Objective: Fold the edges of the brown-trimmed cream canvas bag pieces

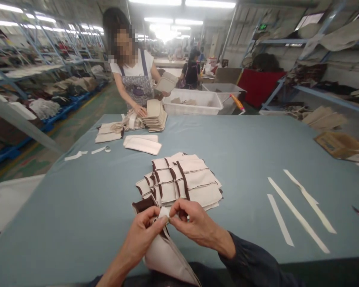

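Near the table's front edge, my left hand point(143, 233) pinches a cream fabric piece point(167, 261) with dark brown trim, which hangs down toward my lap. My right hand point(194, 221) is closed in a pinch close beside it, fingertips at a small white tab point(165, 212) between both hands. Whether the tab is part of the fabric piece or separate, I cannot tell. Just beyond my hands lies a spread pile of cream fabric pieces point(197, 175) with brown edging, overlapping one another.
White strips point(299, 215) lie on the blue-green table point(242, 159) at right. Across the table, a co-worker point(137, 75) handles a stack of cream pieces point(154, 115). Flat pale pieces point(142, 144) lie nearer. A white bin point(191, 101) stands behind the table, a cardboard box point(344, 145) at right.
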`<state>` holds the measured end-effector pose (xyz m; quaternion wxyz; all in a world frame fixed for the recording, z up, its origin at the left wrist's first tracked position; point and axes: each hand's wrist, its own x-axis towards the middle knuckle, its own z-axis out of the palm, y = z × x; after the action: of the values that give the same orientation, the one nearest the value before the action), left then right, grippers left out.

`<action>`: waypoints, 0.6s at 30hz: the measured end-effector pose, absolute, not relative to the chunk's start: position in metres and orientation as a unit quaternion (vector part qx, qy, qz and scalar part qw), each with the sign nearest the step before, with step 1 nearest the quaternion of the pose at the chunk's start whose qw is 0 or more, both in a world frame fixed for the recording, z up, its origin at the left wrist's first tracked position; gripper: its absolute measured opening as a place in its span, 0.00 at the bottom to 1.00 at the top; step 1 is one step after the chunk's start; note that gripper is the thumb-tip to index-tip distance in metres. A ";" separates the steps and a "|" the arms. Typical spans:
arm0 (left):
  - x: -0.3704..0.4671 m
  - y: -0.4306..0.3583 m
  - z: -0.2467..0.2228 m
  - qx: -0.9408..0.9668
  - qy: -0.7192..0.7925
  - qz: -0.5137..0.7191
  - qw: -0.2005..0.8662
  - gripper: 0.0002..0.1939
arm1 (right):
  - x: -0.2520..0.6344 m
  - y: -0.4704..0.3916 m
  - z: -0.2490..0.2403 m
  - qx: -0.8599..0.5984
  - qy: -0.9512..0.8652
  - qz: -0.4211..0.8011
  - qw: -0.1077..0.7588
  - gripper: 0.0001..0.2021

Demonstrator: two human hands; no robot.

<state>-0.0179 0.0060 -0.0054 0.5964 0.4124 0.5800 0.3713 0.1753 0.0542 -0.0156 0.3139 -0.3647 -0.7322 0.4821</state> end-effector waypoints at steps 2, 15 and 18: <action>-0.018 0.003 -0.006 0.415 0.592 0.377 0.579 0.33 | 0.174 0.051 -0.016 -0.383 -0.726 0.487 0.299 0.07; -0.003 0.007 0.000 0.457 0.626 0.323 0.543 0.28 | 0.201 0.055 -0.018 -0.407 -0.672 0.570 0.240 0.06; 0.002 0.007 0.002 0.486 0.623 0.320 0.524 0.26 | 0.201 0.055 -0.016 -0.401 -0.682 0.551 0.267 0.08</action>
<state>0.0016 0.0074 0.0022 0.5235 0.4856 0.6228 0.3198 0.2005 0.0554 -0.0162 0.2673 -0.4010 -0.6816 0.5506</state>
